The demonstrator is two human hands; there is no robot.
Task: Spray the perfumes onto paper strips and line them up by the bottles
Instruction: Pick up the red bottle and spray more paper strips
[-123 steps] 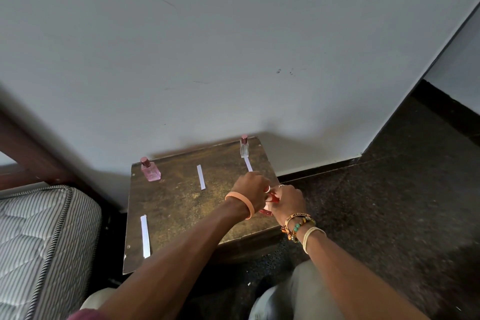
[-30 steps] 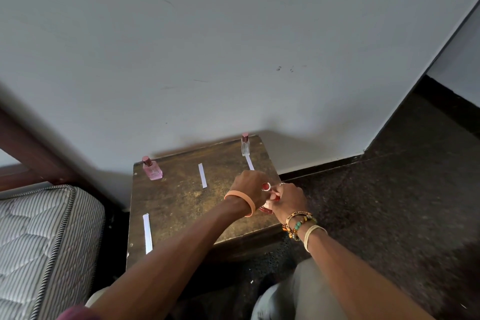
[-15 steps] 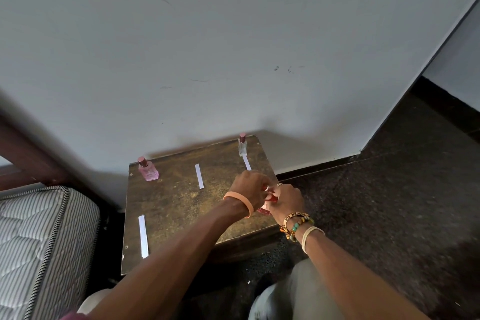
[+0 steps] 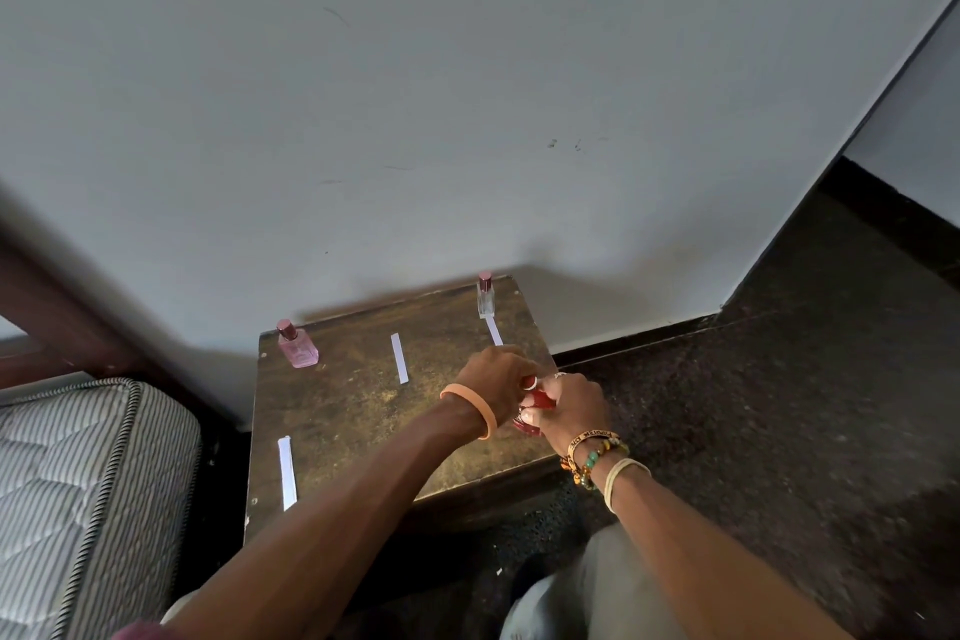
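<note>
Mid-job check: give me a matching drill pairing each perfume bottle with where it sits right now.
Column 1:
1. pink bottle
2. clear bottle
3. red bottle

Column 2:
A. held between both hands near the table's right edge
B. far left corner of the table
C. far right corner, a paper strip just in front

Pairs: 1-B, 2-C, 3-A

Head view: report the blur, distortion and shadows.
Head view: wide-angle bending bows the wall's edges; bottom corners smear; soft shadow on the wall behind the table; both hands and the red bottle slightly soft.
</note>
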